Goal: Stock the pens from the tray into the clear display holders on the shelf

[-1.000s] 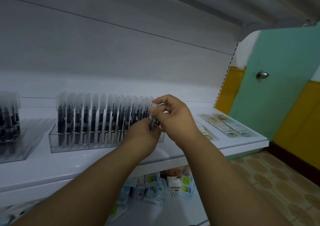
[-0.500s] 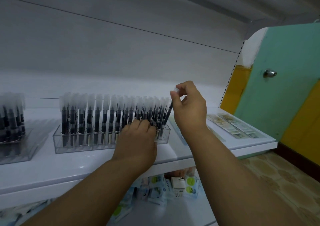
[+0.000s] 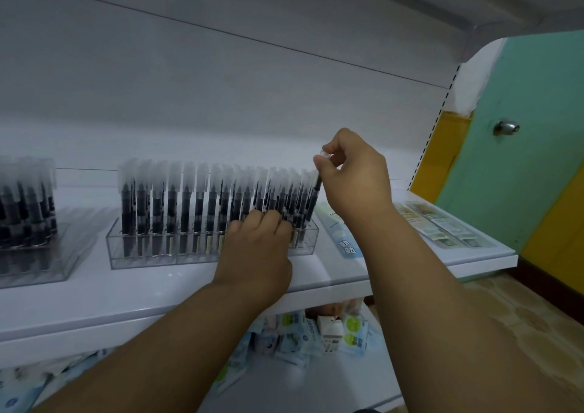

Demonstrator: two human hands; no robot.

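Note:
A clear display holder (image 3: 164, 254) stands on the white shelf (image 3: 126, 298), filled with several upright black pens with frosted caps. My right hand (image 3: 354, 175) pinches the cap of one pen (image 3: 317, 188) at the holder's right end, the pen tilted with its lower part among the others. My left hand (image 3: 259, 248) rests against the holder's front right part, fingers curled onto the lower pen barrels. A second clear holder (image 3: 34, 264) with pens sits at the far left. No tray shows.
Flat packaged cards (image 3: 442, 226) and a blue-green packet (image 3: 344, 242) lie on the shelf's right end. Below the shelf sit several small packets (image 3: 328, 333). A green door with a knob (image 3: 505, 127) stands at the right, past the shelf's edge.
My right hand rose from the left hand with one pen and brought it to the holder's right end. My left hand dropped to the holder's front.

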